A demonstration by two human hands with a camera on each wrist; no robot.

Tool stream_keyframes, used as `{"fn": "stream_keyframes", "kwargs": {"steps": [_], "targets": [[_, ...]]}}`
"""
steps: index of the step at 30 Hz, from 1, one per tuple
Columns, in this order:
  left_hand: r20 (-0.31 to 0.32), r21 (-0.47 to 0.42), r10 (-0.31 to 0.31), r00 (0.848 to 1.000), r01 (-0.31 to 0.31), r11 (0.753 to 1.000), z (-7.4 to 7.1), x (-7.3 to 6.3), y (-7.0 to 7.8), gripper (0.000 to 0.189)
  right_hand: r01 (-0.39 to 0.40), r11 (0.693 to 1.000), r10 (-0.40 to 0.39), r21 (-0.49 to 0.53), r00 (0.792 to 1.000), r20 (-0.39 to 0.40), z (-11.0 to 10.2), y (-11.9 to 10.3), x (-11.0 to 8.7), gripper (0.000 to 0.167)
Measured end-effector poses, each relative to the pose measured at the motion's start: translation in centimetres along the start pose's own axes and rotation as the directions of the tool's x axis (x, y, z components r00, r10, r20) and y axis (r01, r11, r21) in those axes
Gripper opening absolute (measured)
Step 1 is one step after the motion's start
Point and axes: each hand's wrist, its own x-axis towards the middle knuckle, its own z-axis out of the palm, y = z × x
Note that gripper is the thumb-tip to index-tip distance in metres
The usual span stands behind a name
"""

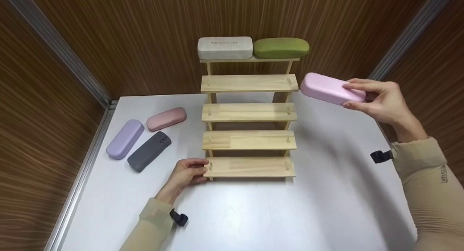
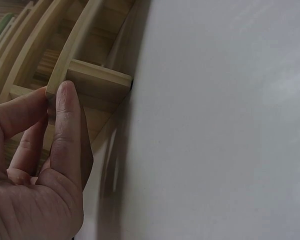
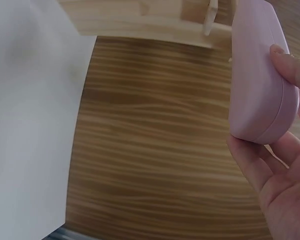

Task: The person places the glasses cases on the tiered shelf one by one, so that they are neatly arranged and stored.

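My right hand (image 1: 386,100) holds a pink glasses case (image 1: 324,87) in the air, to the right of a stepped wooden rack (image 1: 250,83). In the right wrist view the thumb lies on one side of the case (image 3: 257,75) and fingers are under its end. My left hand (image 1: 186,173) pinches the left end of the rack's lowest shelf (image 1: 250,167). The left wrist view shows thumb and fingers on either side of that shelf end (image 2: 65,65). On the top shelf a white glasses case (image 1: 225,49) sits beside a green glasses case (image 1: 281,48).
Left of the rack, a lilac case (image 1: 125,138), a dusty-pink case (image 1: 166,119) and a dark grey case (image 1: 149,151) lie on the white table (image 1: 232,214). Brown wood-grain panels (image 1: 145,37) with metal edge rails (image 1: 61,48) enclose the back and sides.
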Motion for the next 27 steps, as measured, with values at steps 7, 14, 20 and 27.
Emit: {"fn": "stream_keyframes", "kwargs": {"steps": [7,14,20,27], "targets": [[-0.007,0.006,-0.008,1.000,0.008,1.000,0.0,-0.1,0.0,0.034,0.016,1.000,-0.017,0.007,0.999,0.035,1.6,-1.3,2.2,0.052],[0.001,0.009,0.001,1.000,-0.001,1.000,0.0,0.0,-0.1,0.034,0.054,0.999,-0.054,0.006,0.995,0.082,3.4,-2.3,4.5,0.050],[0.010,-0.007,0.003,1.000,-0.003,1.000,0.0,0.1,0.0,0.034,0.071,0.997,-0.067,-0.026,0.990,0.124,5.2,-2.6,6.3,0.048],[0.010,-0.003,-0.004,1.000,0.004,1.000,-0.1,0.1,0.0,0.035,0.111,0.992,-0.100,-0.055,0.979,0.175,6.8,-2.5,8.1,0.048]]}}
